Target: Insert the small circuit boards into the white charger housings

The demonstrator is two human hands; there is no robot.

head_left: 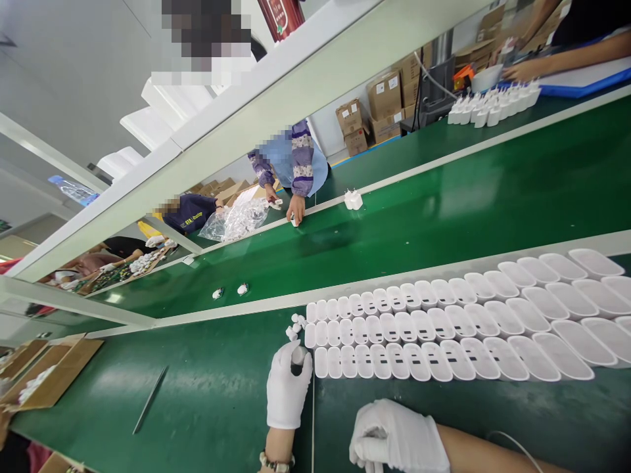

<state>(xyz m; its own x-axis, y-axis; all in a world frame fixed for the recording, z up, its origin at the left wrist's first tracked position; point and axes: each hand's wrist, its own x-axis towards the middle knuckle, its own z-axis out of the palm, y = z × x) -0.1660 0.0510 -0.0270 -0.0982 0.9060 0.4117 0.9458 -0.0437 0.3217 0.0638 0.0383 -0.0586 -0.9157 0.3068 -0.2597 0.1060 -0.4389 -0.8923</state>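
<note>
My left hand [289,384], in a white glove, is beside the left end of the rows of white oval plastic housings [434,360]. Its thumb and fingers curl together around a small pale rounded piece that I cannot make out. Just beyond its fingertips lies a small heap of white parts [294,326]. Below the rows, my right hand [394,439], gloved too, hovers or rests over the green bench with fingers curled inward; what they hold, if anything, is hidden. The housings stand in three close rows, several with a dark slot showing inside.
A thin metal rod [150,399] lies on the bench at left, near an open carton [54,371]. Past a pale rail runs a green conveyor [384,230] with small white pieces [242,289]. Co-workers sit across it, one hand [296,209] touching a piece. A white shelf beam [207,125] crosses overhead.
</note>
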